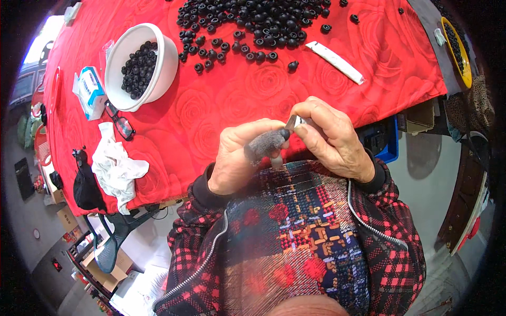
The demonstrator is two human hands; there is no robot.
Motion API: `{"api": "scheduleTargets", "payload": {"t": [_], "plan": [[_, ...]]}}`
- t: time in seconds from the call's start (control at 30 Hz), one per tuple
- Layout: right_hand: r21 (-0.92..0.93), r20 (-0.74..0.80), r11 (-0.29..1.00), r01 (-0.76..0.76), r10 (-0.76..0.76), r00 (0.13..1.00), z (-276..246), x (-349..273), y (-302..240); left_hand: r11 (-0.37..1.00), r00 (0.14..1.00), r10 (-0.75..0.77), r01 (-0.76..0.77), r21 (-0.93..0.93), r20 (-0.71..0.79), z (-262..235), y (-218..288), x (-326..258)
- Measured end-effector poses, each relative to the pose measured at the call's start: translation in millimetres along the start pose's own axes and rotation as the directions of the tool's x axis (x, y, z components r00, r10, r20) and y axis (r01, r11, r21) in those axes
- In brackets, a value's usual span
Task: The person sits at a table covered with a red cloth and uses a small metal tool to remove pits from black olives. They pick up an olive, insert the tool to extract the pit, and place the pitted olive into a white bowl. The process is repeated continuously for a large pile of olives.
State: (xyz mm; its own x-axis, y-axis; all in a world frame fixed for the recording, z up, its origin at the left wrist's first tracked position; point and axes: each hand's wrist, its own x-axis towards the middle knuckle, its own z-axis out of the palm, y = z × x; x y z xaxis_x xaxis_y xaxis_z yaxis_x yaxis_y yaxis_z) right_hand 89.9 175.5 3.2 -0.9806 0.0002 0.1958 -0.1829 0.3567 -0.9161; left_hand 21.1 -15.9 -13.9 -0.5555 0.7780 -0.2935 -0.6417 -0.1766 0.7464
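Close in front of my chest, my left hand (232,152) pinches a small round black part (285,134) between thumb and fingers. A fuzzy dark grey covering (263,146) wraps one of its fingers. My right hand (334,142) grips a short metal blade (291,122) with a white wrapping at its held end, its edge touching or very near the black part. Beyond both hands, a large heap of similar black parts (263,23) is spread over the red tablecloth (211,113). One loose black part (293,66) lies on the near side of the heap.
At left stands a white bowl (167,68) partly filled with black parts. Near it are a blue-and-white box (90,95), eyeglasses (125,127), a white cloth (118,166) and a black pouch (86,184). A white strip (336,62) lies right of the heap; a yellow basin (466,76) is far right.
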Motion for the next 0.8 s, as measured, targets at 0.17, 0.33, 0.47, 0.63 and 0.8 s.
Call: {"api": "scheduleTargets", "payload": {"t": [0.17, 0.33, 0.47, 0.63, 0.8], "plan": [[0.018, 0.005, 0.999, 0.046, -0.046, 0.999, 1.3, -0.8, 8.1, 1.000, 1.000, -0.006, 0.006, -0.009, 0.008, -1.2, -0.3, 1.9], [-0.001, 0.026, 1.000, 0.002, -0.002, 1.000, -1.3, 0.9, 3.9, 0.999, 0.999, -0.028, 0.028, -0.017, 0.016, -1.4, 1.3, 3.0], [-0.018, 0.038, 1.000, -0.005, 0.006, 0.999, -3.2, 2.0, 2.6, 1.000, 0.999, -0.025, 0.025, -0.003, 0.024, -3.3, -0.6, 4.0], [-0.006, 0.053, 1.000, -0.006, 0.006, 0.999, -4.0, 2.0, 2.8, 1.000, 0.999, -0.011, 0.012, -0.029, 0.045, -4.8, -1.7, 5.0], [-0.010, 0.062, 1.000, 0.002, -0.001, 0.998, -4.0, 2.4, 4.2, 1.000, 0.998, 0.007, -0.006, -0.013, 0.068, -9.2, -5.7, 6.0]]}}
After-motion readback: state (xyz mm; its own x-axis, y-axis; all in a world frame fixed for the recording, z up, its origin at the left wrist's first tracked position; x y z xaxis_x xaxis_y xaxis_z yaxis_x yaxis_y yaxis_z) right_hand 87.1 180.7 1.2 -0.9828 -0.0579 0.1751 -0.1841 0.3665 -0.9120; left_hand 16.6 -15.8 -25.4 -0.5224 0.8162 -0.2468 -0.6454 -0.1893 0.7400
